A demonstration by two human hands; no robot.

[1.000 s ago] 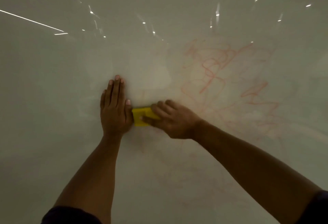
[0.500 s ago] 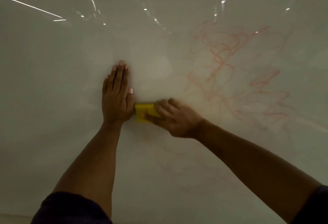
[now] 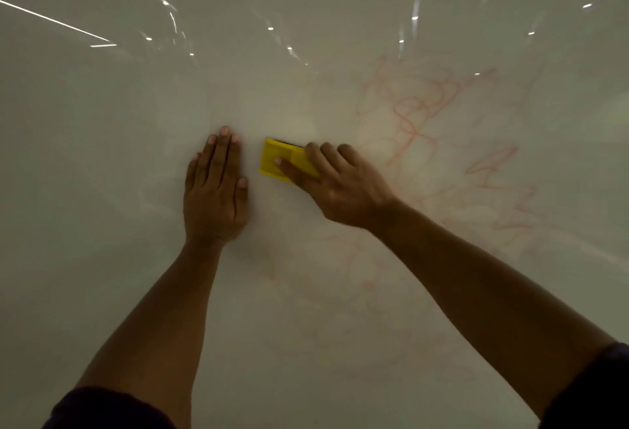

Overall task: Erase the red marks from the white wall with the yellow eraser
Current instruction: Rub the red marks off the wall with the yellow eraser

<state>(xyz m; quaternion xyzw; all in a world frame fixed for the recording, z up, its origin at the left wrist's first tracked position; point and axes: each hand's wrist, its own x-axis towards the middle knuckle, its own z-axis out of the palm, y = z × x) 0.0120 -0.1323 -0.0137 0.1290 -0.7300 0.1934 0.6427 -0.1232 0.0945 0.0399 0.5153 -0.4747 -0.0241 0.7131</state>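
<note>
- Left hand (image 3: 214, 195) lies flat, palm down, fingers straight and close together, pointing up the frame, thumb tucked alongside on its right.
- Left forearm runs straight down from the wrist toward the lower left, ending in a dark sleeve (image 3: 109, 410) at the bottom edge.
- Right hand (image 3: 335, 183) reaches in from the right, knuckles up, fingers curled over and thumb stretched forward, pinching what it holds.
- Right wrist is bent, and the forearm slants down to the lower right corner, where another dark sleeve edge shows.
- The two hands sit near each other, a small gap between them, not touching.
</note>
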